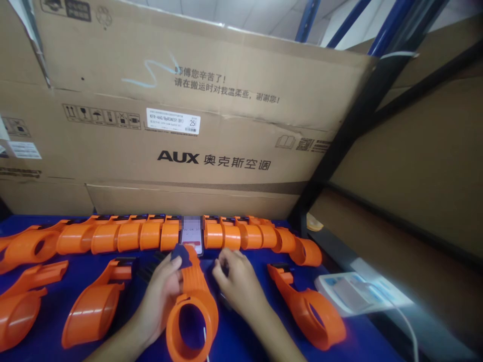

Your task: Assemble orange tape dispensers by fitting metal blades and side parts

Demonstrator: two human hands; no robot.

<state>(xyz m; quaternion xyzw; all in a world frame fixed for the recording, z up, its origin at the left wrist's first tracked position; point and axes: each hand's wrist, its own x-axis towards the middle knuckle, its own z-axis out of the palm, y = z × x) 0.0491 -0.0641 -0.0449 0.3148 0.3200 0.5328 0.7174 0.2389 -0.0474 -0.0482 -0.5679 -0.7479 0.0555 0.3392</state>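
My left hand [160,286] grips an orange tape dispenser [194,291] by its upper end, thumb on the dark blue piece at its tip. Its round ring hangs toward me, with no tape roll in it. Just right of it, my right hand [239,281] is closed with curled fingers over the blue table; whatever is in them, if anything, is hidden. Small black parts [149,269] lie partly behind my left hand. Other orange dispensers lie on both sides, one to the left [94,311] and one to the right [315,314].
Several orange dispensers [149,235] stand in a row at the back of the blue table [256,266], with a phone [191,236] between them. A large cardboard box panel [226,136] rises behind. On the right are a dark metal post [339,136] and a white box [347,291] with a cable.
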